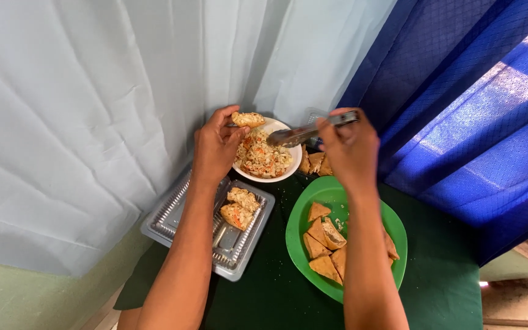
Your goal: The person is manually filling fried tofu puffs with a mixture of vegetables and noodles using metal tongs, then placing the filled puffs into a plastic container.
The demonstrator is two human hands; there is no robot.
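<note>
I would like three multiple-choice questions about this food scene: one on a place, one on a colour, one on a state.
1. Where is the white bowl of filling?
A. on the green plate
B. at the far table edge, by the curtain
C. inside the clear tray

2. What colour is the plate with the fried tofu triangles?
A. green
B. red
C. white

3. What does the left hand do?
A. lies flat on the cloth
B. holds a stuffed tofu piece over the bowl
C. grips a cup

Answers: 1 B, it stands against the pale curtain. 2 A, its rim is bright green. 3 B, the fingers pinch the piece, while the right hand holds a metal spoon.
</note>
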